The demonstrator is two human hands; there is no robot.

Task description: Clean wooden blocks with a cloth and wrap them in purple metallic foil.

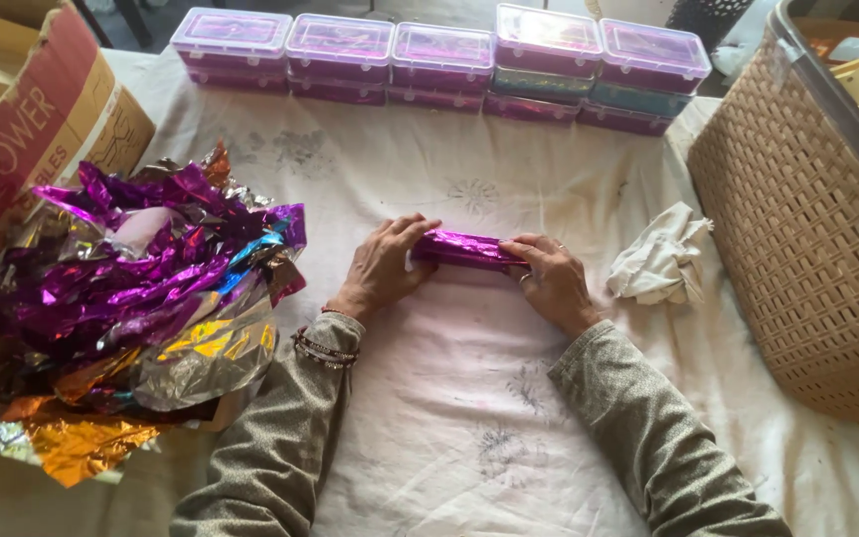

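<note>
A small long block wrapped in shiny purple foil [464,248] lies on the white cloth-covered table [449,418]. My left hand [382,267] presses on its left end, fingers curled over the foil. At the right end, my right hand [552,281] holds it, a ring on one finger. Both hands rest on the cloth with the wrapped block between them.
A heap of crumpled purple, silver and orange foil sheets [141,298] lies at the left beside a cardboard box [22,139]. Stacked clear lidded boxes [439,60] line the far edge. A woven beige basket [807,239] stands at the right, a crumpled white rag [660,261] beside it.
</note>
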